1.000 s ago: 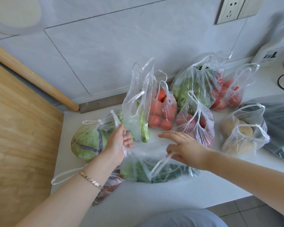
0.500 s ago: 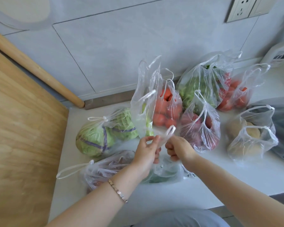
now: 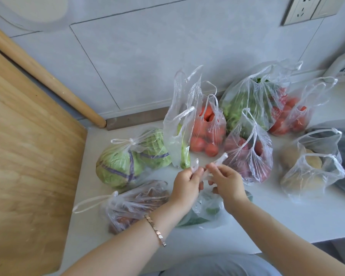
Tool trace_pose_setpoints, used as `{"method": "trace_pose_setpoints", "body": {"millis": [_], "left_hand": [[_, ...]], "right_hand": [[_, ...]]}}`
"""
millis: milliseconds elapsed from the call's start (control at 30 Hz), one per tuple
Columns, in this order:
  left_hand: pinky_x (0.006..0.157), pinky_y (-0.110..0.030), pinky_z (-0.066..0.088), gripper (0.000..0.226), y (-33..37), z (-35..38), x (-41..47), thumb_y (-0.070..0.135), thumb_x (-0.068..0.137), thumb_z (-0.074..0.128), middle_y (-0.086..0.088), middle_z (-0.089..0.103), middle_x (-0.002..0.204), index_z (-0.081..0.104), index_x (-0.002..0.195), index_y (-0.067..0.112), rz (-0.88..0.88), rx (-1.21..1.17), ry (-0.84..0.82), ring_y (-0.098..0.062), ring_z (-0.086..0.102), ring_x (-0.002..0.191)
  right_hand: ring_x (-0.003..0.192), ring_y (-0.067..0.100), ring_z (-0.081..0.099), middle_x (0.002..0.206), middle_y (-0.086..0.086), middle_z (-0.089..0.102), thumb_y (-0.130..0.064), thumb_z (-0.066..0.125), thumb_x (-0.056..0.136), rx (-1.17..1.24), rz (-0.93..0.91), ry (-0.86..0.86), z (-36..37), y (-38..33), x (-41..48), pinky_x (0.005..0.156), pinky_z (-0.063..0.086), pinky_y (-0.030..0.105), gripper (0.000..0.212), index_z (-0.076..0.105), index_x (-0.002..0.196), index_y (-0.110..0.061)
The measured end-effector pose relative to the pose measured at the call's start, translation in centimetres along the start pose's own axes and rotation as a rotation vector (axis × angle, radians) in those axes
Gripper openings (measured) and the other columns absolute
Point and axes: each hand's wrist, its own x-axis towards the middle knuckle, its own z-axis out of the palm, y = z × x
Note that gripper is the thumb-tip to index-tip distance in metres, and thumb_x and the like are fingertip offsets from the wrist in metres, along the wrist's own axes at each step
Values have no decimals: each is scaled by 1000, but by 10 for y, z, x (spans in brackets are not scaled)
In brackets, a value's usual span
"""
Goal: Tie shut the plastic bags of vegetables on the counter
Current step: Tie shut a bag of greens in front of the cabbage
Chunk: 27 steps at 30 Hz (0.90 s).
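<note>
Thin clear film, soft, light and slippery; judged best gripped at the twisted handles, close to the mouth. Subject bag of greens (image 3: 205, 211) lies at the front edge of the counter (image 3: 287, 220), beneath both hands. The left hand (image 3: 184, 186) pinches the left handle (image 3: 195, 163); the right hand (image 3: 228, 183) pinches the right handle (image 3: 220, 159). No knot visible yet. Beyond, the tomato bag (image 3: 207, 134) stands with handles loose.

Handles (image 3: 220, 158) between left hand (image 3: 184, 184), right hand (image 3: 227, 181)
</note>
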Motion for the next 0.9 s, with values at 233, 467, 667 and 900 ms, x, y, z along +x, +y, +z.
{"method": "trace_pose_setpoints", "body": {"millis": [233, 467, 667, 900], "left_hand": [[95, -19, 43, 45, -18, -18, -16, -6, 90, 38, -6, 63, 113, 52, 129, 11, 371, 419, -132, -12, 59, 108], [84, 1, 39, 35, -15, -19, -14, -2, 94, 41, -11, 65, 104, 57, 123, 7, 398, 307, -80, -4, 58, 100], [72, 1, 40, 28, -16, -15, -13, 2, 93, 48, -4, 64, 92, 63, 116, 8, 347, 223, 22, 17, 55, 73], [54, -7, 39, 20, -13, -20, -4, 12, 93, 51, 8, 57, 60, 69, 102, 8, 138, 63, -32, 3, 50, 47]], "right_hand": [[42, 13, 44, 55, 0, 51, -14, 69, 80, -264, -20, -19, -4, 8, 13, 46, 37, 23, 5, 64, 79, -14], [68, 16, 57, 84, -2, 55, -16, 68, 81, -574, -352, -81, -11, 8, 4, 65, 47, 21, 40, 51, 114, -32], [68, 6, 52, 77, -1, 54, -1, 55, 86, -663, -480, -272, -20, 12, -3, 70, 43, 16, 12, 66, 83, -4], [53, 8, 60, 58, -1, 67, 25, 50, 77, -11, -63, -479, -26, 8, -4, 57, 50, 15, 46, 59, 96, -16]]}}
